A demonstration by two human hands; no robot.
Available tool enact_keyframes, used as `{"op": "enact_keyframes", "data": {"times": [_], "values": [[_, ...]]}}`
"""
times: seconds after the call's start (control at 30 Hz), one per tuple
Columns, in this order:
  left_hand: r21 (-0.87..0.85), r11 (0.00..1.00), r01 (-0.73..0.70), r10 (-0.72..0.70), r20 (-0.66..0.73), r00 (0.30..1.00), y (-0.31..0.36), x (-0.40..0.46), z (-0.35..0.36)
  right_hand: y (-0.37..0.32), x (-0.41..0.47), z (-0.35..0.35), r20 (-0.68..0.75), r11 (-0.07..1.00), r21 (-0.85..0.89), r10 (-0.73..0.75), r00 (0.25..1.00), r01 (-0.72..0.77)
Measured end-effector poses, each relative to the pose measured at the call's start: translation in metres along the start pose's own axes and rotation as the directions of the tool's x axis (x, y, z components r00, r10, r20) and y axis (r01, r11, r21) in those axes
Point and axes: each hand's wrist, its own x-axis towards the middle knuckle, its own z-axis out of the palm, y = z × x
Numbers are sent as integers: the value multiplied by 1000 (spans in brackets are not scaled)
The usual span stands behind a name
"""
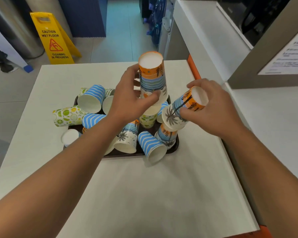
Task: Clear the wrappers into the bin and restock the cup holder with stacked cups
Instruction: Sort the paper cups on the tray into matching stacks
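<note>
Inverted palm-print paper cup stack (152, 79) is pinched by left hand (127, 98); right hand (212, 109) is wrapped round single tilted palm-print paper cup (184, 109). Light, crushable — best held mid-wall, w/ soft grip.

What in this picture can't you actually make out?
- How many cups are in the upside-down stack: the left hand covers its lower part.
- The dark tray: loose cups and both arms hide most of it.
- The notice on the wall, head view: cut by the right edge, text blurred.
- No bin, wrappers or cup holder can be identified.
</note>
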Motion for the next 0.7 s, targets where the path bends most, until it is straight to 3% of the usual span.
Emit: {"op": "enact_keyframes", "data": {"times": [0.17, 0.37, 0.5, 0.7], "values": [[-45, 999, -5, 9, 91, 996, 1, -19, 12, 23, -7, 35, 135, 996, -84, 17, 991, -6], [-65, 997, -30, 34, 61, 998, 11, -31, 21, 57, -13, 73, 218, 993, 7, 117, 969, -121], [35, 998, -46, 39, 184, 982, 8, -40, 33, 69, -20, 79, 264, 964, 139, 186, 946, -229], [158, 987, 9, -57, 298, 953, -18, -57, 48, 82, -22, 62, 282, 954, 158, 202, 938, -253]]}}
